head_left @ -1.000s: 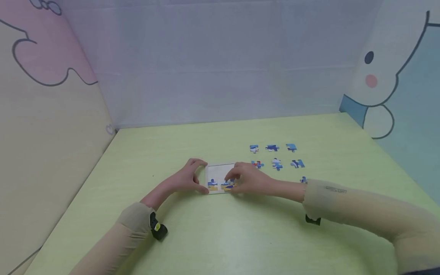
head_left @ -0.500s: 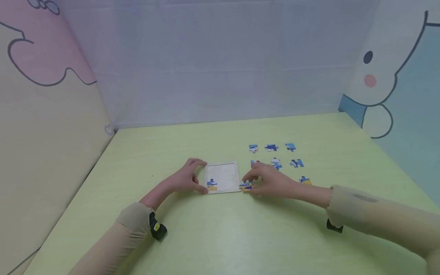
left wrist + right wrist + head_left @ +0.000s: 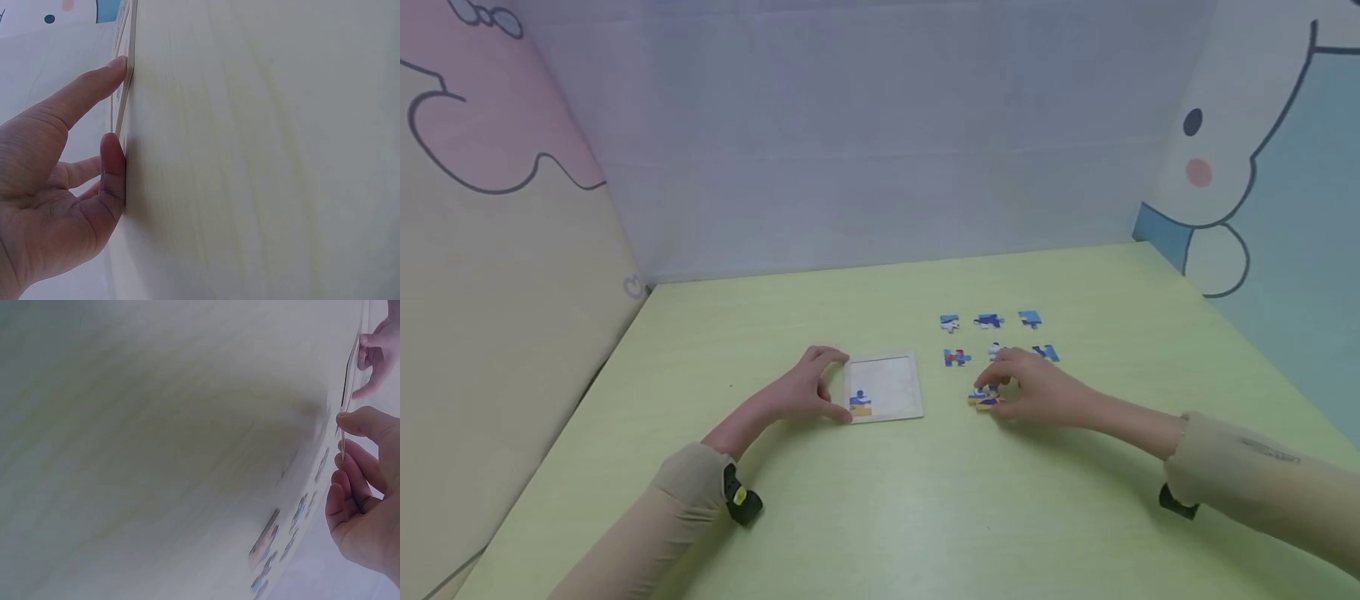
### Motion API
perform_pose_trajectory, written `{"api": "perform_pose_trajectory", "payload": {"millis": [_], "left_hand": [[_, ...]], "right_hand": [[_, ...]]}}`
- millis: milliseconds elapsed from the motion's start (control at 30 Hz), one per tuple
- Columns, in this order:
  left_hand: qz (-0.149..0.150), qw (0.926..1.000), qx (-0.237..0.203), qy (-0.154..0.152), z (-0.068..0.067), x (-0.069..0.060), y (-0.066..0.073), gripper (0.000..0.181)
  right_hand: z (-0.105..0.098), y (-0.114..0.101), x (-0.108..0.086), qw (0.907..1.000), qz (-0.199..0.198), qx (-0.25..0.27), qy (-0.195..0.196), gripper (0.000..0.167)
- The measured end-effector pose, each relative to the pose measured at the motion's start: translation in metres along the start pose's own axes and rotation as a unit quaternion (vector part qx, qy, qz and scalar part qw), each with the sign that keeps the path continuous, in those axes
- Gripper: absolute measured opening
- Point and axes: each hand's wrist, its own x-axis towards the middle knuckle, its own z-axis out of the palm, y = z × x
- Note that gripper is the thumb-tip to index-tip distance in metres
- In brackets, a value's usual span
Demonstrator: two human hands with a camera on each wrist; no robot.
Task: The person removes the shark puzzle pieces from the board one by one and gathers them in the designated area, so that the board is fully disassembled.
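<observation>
A square white puzzle tray [image 3: 920, 392] lies on the table, a blue-and-yellow puzzle piece [image 3: 861, 405] in its lower left corner. At the tray's left side, my left hand [image 3: 805, 390] grips it with thumb and index finger at the two left corners. In the left wrist view, the fingers of the left hand [image 3: 69, 175] meet the thin edge of the tray [image 3: 132, 37]. Right of the tray, my right hand [image 3: 1045, 387] pinches another blue-and-yellow puzzle piece [image 3: 982, 398]. The right wrist view shows that piece [image 3: 343, 449] edge-on between the thumb and fingers of the right hand [image 3: 375, 481].
Loose puzzle pieces lie in rows at the back right, among them a blue-and-white piece [image 3: 950, 323], a dark blue piece [image 3: 988, 321] and a red-and-blue piece [image 3: 957, 358]. The right hand partly covers the nearer row. A pale wall [image 3: 880, 133] rises behind the table [image 3: 880, 517].
My right hand has moved right, out of the tray, with the puzzle piece pinched. The tray's lower right area is now bare. My left hand keeps its place at the tray.
</observation>
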Motion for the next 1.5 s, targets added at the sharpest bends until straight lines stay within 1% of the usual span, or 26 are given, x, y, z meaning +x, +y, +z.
{"api": "perform_pose_trajectory", "payload": {"millis": [100, 300, 467, 600, 767, 867, 1033, 1500], "left_hand": [[-0.004, 1.0, 0.0, 0.001, 0.0, -0.001, 0.0, 0.09], [-0.005, 1.0, -0.001, 0.003, -0.001, -0.002, 0.001, 0.09], [-0.002, 1.0, -0.003, -0.001, -0.001, 0.0, 0.0, 0.09], [0.0, 1.0, 0.0, 0.001, -0.001, 0.0, 0.0, 0.09], [-0.004, 1.0, -0.001, 0.003, -0.001, 0.0, 0.0, 0.09], [-0.006, 1.0, 0.0, 0.002, 0.0, -0.001, 0.0, 0.089], [-0.005, 1.0, 0.0, 0.003, 0.0, -0.002, 0.002, 0.09], [-0.005, 1.0, 0.002, 0.002, 0.0, -0.002, 0.003, 0.089]], "right_hand": [[-0.005, 0.006, -0.006, 0.9999, 0.006, -0.01, 0.001, 0.029], [-0.013, 0.012, -0.012, 0.9998, 0.015, -0.009, 0.001, 0.029], [-0.014, 0.017, -0.016, 1.0, 0.006, -0.006, -0.002, 0.028], [-0.012, 0.024, -0.016, 0.9998, 0.003, -0.017, -0.006, 0.028], [-0.012, 0.028, -0.016, 0.9995, -0.004, -0.032, -0.006, 0.028], [-0.013, 0.029, -0.016, 0.9994, -0.009, -0.031, -0.008, 0.028], [-0.013, 0.029, -0.017, 0.9995, -0.002, -0.029, -0.015, 0.028], [-0.014, 0.028, -0.017, 0.9996, 0.004, -0.025, -0.011, 0.027]]}}
